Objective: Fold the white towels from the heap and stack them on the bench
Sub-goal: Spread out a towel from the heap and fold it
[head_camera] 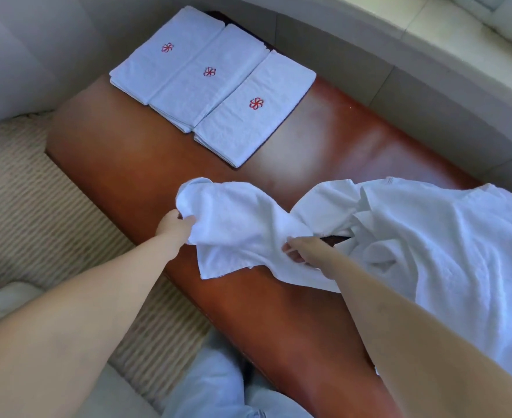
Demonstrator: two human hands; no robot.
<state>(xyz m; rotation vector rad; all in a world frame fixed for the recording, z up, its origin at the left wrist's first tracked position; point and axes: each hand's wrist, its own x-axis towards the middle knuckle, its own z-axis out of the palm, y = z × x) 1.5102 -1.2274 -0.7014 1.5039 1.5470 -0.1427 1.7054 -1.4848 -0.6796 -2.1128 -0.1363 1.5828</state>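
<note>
A loose white towel (242, 224) lies crumpled across the middle of the brown bench (134, 164). My left hand (174, 226) grips its left corner. My right hand (301, 251) pinches its lower edge near the middle. To the right, the heap of white towels (435, 236) spreads over the bench end and touches the held towel. At the far end of the bench lie three folded white towels side by side, each with a red flower emblem: the left one (164, 55), the middle one (206, 79) and the right one (254, 110).
A striped beige rug (37, 212) covers the floor left of the bench. A grey tiled ledge (399, 55) curves behind the bench. My knees in light trousers (218, 384) show at the bottom. Bare bench surface (324, 140) lies between the folded towels and the heap.
</note>
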